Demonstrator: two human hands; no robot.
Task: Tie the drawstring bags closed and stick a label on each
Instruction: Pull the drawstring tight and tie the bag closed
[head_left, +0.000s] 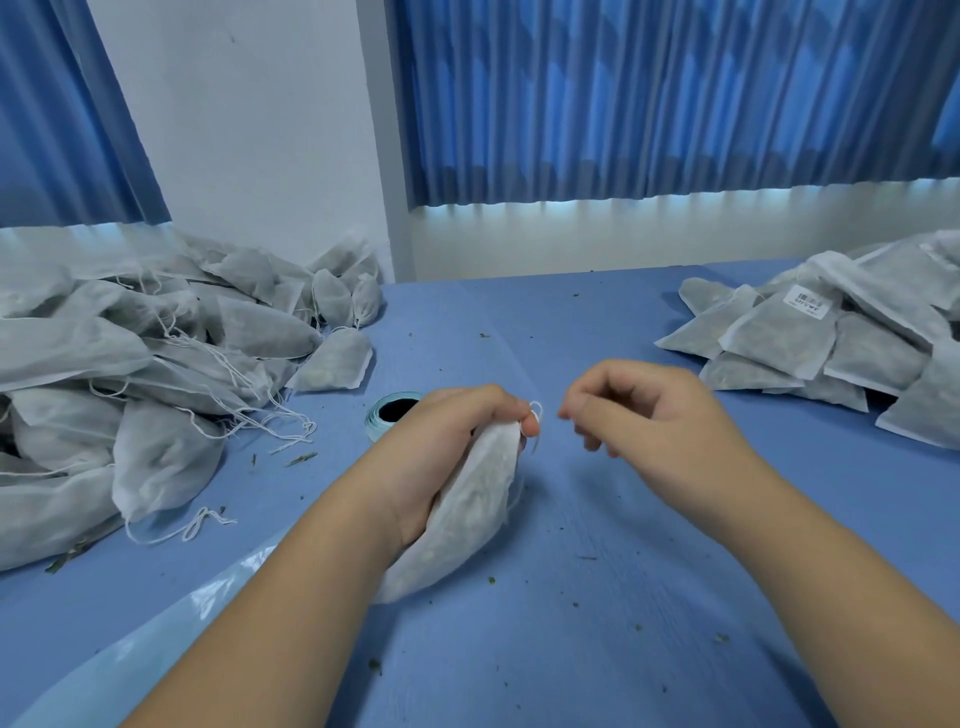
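Head view: left hand (457, 431) grips a filled drawstring bag (467, 512) by its gathered neck, near centre on the blue table (597, 623). Right hand (641, 410), just beside it, has curled fingers; whether it pinches the string (536, 409) cannot be told. Label roll (390, 413) lies beyond; left bag pile (130, 364) and right bag pile (831, 343) lie farther off.

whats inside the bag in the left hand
Pale lumpy filling shows faintly through the bag gripped by the left hand; the fabric covers it, so what it is cannot be told.
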